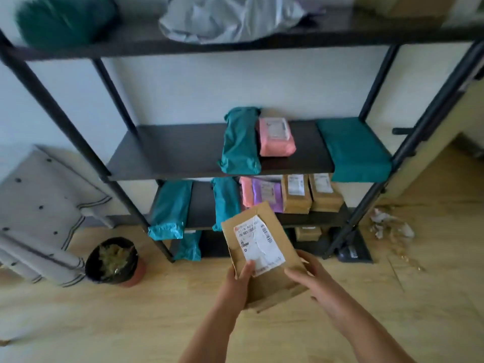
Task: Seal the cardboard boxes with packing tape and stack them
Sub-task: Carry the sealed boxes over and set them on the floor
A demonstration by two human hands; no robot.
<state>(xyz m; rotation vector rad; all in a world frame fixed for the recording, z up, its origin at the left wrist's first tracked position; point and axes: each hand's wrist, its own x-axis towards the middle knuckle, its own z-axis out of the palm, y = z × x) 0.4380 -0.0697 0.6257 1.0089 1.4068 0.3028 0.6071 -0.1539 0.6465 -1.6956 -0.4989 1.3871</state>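
At the frame's 8 o'clock a grey dotted panel (39,218) leans against the wall, with a black plant pot (114,260) on the wooden floor (131,323) just beside it. The black shelf unit (78,142) rises behind; its middle board shows open dark surface across its left half. Teal mailers (170,208) hang over the lower board's front edge.

At 6 o'clock, the left hand (239,281) grips the cardboard box (264,258) at its near-left corner. The thumb lies on the top face, touching the white label (258,244) at the label's 7 o'clock corner; the other fingers are hidden beneath. The box is held in the air, tilted, its far edge overlapping the lower board's front edge in view. The right hand (306,276) clamps the box's right side at 4 o'clock, fingers curled on the edge, just beside the label.

From the box's 1 o'clock, two labelled brown boxes (311,193) sit side by side and touching on the lower board, near the right post (366,205). Paper scraps (390,226) litter the floor at 3 o'clock. Open floor lies beneath both forearms.
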